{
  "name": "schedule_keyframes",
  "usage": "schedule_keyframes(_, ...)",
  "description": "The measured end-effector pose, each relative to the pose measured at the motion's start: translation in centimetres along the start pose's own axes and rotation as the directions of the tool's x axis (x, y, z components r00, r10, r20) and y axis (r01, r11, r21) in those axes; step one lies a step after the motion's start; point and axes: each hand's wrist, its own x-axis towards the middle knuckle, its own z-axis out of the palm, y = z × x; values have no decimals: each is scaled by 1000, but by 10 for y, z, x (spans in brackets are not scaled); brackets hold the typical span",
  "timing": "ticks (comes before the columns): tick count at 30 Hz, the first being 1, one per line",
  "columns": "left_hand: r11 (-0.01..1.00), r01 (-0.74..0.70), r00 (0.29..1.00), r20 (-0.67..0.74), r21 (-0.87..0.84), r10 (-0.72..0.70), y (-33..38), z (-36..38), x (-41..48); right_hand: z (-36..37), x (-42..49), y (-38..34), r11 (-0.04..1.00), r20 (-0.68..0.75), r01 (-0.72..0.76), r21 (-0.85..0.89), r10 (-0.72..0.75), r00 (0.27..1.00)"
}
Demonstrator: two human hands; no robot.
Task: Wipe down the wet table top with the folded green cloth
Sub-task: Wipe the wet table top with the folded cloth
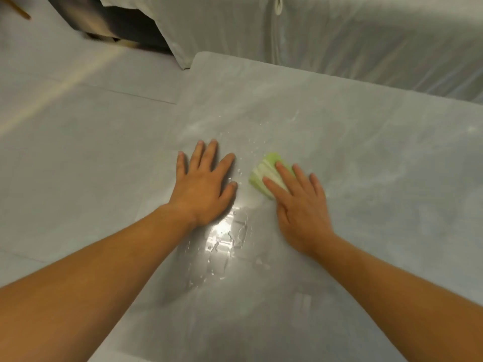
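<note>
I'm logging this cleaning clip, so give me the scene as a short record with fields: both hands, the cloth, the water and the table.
table top: pale grey, wet near the middle
green cloth: folded, lying on the table top
left hand: flat on the table top, holding nothing
right hand: flat, pressing down on the green cloth
water: puddle between the two wrists, droplets between the hands
</note>
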Motion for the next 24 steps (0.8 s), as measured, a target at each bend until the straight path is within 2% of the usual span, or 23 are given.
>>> schedule_keyframes(3, 1000, -14, 1000, -26, -3, 14, -6, -12, 33, -3, 51, 8, 983, -47, -182, 36, 184, 982)
schedule_keyframes(5, 1000, -19, 999, -33, -1, 19, -9, -19, 51, 0, 53, 1, 972, -75, -229, 42, 232, 970)
schedule_keyframes(7, 999, -30, 999, -30, 14, 31, -13, -23, 66, 3, 33, -8, 981, -71, -190, 35, 192, 979)
schedule_keyframes(10, 999, -44, 999, -15, 30, 45, -19, -30, 91, 0, 10, 1, 998, -32, -39, 48, 41, 999)
schedule_keyframes(12, 999, -38, 999, -9, 26, 38, -24, -34, 105, -7, 27, 19, 999, -6, -28, 44, 28, 1000)
schedule_keyframes(14, 999, -36, 999, 6, 24, 36, -27, -35, 113, -12, 66, 33, 989, -30, -145, 16, 145, 989)
schedule_keyframes(17, 998, -45, 999, -5, 35, 46, -30, -34, 116, -20, 141, 42, 938, -58, -346, 30, 347, 936)
schedule_keyframes(19, 998, -56, 998, -13, 32, 56, -31, -35, 118, -20, 168, 35, 918, -55, -394, 31, 395, 917)
schedule_keyframes(21, 998, -62, 998, -8, 25, 63, -33, -37, 117, -16, 162, 25, 945, -53, -325, 25, 326, 944)
schedule_keyframes(24, 997, -72, 997, 6, 19, 72, -34, -37, 118, -13, 128, 28, 995, -5, -97, 3, 97, 995)
